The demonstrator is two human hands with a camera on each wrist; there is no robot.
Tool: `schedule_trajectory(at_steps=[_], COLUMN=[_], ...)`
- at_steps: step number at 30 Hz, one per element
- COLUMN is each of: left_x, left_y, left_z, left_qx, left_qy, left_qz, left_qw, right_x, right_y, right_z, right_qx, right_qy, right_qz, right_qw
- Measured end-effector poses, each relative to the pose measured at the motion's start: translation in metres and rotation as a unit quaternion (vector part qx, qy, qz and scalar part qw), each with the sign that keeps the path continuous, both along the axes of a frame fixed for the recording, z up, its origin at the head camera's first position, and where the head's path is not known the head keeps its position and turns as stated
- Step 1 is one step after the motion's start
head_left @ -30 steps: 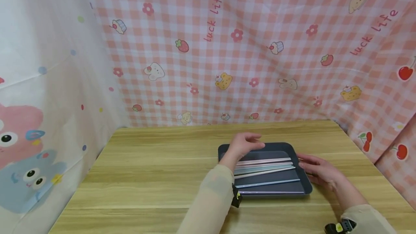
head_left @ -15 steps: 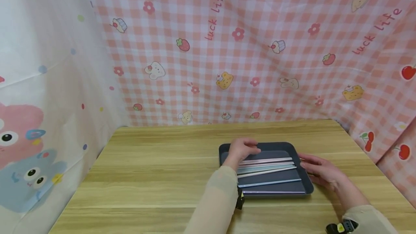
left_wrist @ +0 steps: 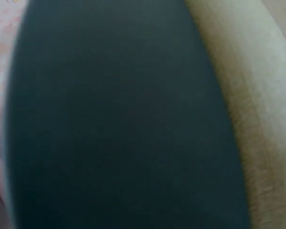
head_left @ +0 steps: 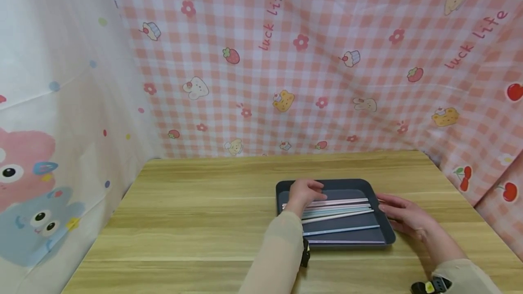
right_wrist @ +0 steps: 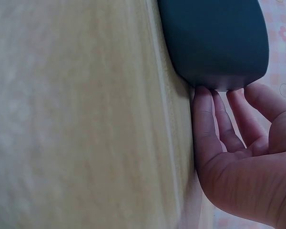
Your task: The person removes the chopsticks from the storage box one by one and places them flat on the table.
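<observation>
A dark grey rectangular tray [head_left: 347,184] lies on the wooden table, holding several thin pastel sticks that look like chopsticks [head_left: 343,216]. Lower in it, a blue stick [head_left: 343,230] and a purple one [head_left: 347,242] lie apart from that group. My left hand [head_left: 304,194] is over the tray's left part, fingers loosely bent beside the uppermost pink sticks and apparently holding nothing; it hides some stick ends. In the left wrist view the tray's dark side [left_wrist: 128,119] fills most of the picture. My right hand [right_wrist: 243,157] touches the tray's right end with its fingertips.
The wooden tabletop [head_left: 196,212] stretches left of the tray. A pink checked cloth [head_left: 253,80] hangs behind the table, and a white printed cloth [head_left: 77,149] hangs on the left. Each wrist wears a small black camera [head_left: 426,286].
My left hand has come down and slightly toward me, closer to the sticks. My right hand stays at the tray's right end. The view has shifted slightly.
</observation>
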State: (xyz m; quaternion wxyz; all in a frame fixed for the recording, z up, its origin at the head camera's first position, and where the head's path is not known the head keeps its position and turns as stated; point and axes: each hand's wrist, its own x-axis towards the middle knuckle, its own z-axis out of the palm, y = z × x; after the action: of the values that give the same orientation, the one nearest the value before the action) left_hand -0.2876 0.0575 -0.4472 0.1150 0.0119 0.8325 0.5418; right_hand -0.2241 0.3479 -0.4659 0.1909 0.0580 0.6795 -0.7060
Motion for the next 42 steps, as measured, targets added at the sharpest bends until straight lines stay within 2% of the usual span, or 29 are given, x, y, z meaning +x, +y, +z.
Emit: schedule_trajectory(at_steps=[5,12,21,29,35,42], left_x=[-0.0011,0.0002,0.0018,0.0025,0.0024,0.0011], left_y=[-0.0007,-0.0001,0.0009,0.0002,-0.0010,0.0008], left_z=[-0.0037,-0.0063,-0.0073,-0.0096,-0.0092,-0.0106], left_qx=[-0.017,-0.016,-0.063,-0.111,-0.130,-0.182], left_qy=[0.009,0.005,0.041,0.076,0.083,0.094], left_qz=[-0.008,-0.008,-0.028,-0.042,-0.046,-0.059], left_qw=[0.9998,0.9998,0.9968,0.9900,0.9869,0.9770], right_x=[0.0005,0.0017,0.0017,0.0012,0.0003,0.0007], right_y=[-0.0007,-0.0013,-0.0008,-0.0007,-0.0009,0.0001], right_z=[0.0006,0.0012,-0.0001,0.0003,0.0006,-0.0016], right_qx=[-0.004,-0.008,-0.015,-0.009,-0.008,-0.014], right_qy=[0.001,0.004,0.001,-0.002,-0.002,0.004], right_qz=[-0.002,-0.002,-0.002,-0.001,-0.003,0.000], right_qw=[1.000,1.000,1.000,1.000,1.000,1.000])
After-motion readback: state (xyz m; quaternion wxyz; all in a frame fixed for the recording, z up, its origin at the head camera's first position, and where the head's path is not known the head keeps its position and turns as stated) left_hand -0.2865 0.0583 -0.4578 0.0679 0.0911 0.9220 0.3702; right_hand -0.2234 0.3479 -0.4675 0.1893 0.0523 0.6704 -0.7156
